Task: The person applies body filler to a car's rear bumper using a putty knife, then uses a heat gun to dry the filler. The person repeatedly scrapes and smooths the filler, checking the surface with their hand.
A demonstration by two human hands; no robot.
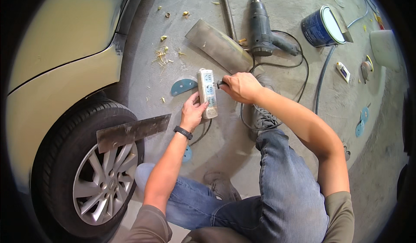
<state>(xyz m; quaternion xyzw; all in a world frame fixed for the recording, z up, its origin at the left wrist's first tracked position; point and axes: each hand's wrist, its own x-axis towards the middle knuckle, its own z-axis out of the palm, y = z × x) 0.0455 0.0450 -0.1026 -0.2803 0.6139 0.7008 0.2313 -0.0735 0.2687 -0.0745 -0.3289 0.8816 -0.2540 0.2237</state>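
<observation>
A: ok where's the power strip [207, 93] and who's got it?

B: In front of the knees, left hand [193, 111] clamped on its lower left edge. Right hand [242, 88] is pinched round a black plug [221, 84], just beside the sockets.

A: Any handling tips?

B: Strip's probably light, stiff plastic, maybe slick with grime. I'd grip the long sides, fingers off the sockets. Plug looks firm, so hold its body imo.
</observation>
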